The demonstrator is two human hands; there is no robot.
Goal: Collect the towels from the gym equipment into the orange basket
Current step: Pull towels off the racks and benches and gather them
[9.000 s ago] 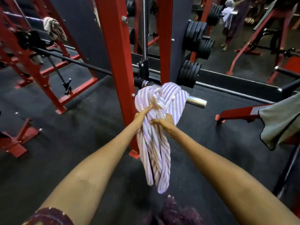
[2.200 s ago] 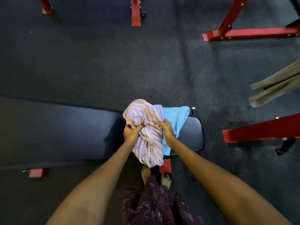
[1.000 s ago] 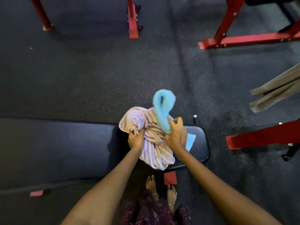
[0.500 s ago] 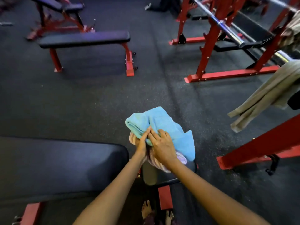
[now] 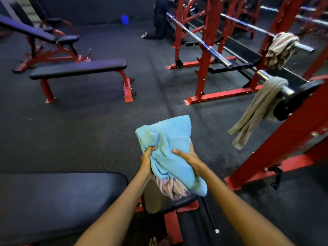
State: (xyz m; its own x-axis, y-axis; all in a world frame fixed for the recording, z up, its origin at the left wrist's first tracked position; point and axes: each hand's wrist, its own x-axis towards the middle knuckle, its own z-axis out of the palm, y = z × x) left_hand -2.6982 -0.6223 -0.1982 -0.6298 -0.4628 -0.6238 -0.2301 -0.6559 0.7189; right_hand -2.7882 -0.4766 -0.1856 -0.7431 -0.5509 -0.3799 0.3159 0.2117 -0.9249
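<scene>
Left hand and right hand grasp the blue towel, bundled over the striped towel, above the bench

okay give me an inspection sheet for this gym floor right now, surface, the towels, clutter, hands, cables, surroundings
Surface: dark rubber floor, nothing lying loose on it nearby.
Job's things: blue towel bundled over a purple striped towel, both held; grey towel draped on a barbell; striped brown towel on a farther bar. Orange basket: not in view.
Clutter: nothing seen.
Hands: left hand and right hand both grip the bundle.
Cables: nothing seen.
Surroundings: black bench below the arms, flat bench beyond, red racks on the right.
</scene>
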